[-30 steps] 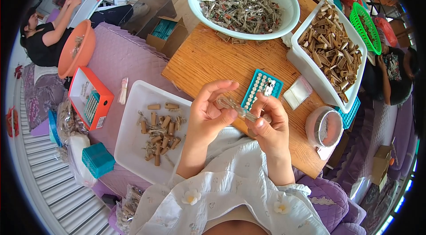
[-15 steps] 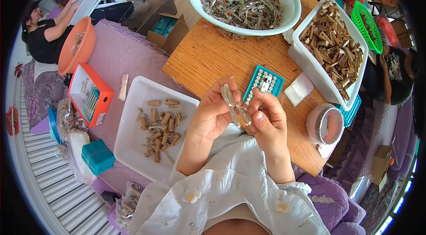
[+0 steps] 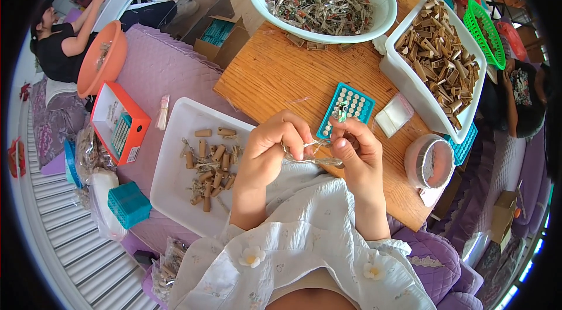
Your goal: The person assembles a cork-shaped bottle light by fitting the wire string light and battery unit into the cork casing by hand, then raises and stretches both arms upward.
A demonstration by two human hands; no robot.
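Note:
In front of my chest, a bundle of thin silvery wire, like a string of fairy lights, stretches between both hands. My left hand pinches its left end between thumb and fingers. My right hand grips the other end, thumb against the curled fingers. A small electronic piece with a metal part shows at my right index fingertip. Behind it on the wooden table lies a teal tray with rows of round, pale, coin-like pieces. Left of my hands, a white tray holds cork-shaped brown pieces with wires.
A pale basin of wire bundles and a white bin of brown casings stand on the wooden table. A round tub is at right. An orange box lies left. Two other people sit at the sides.
My left hand has moved down and left, and the bundle, earlier folded upright, now lies drawn out sideways. A thin pinkish strip now shows on the table. The person at left has raised an arm.

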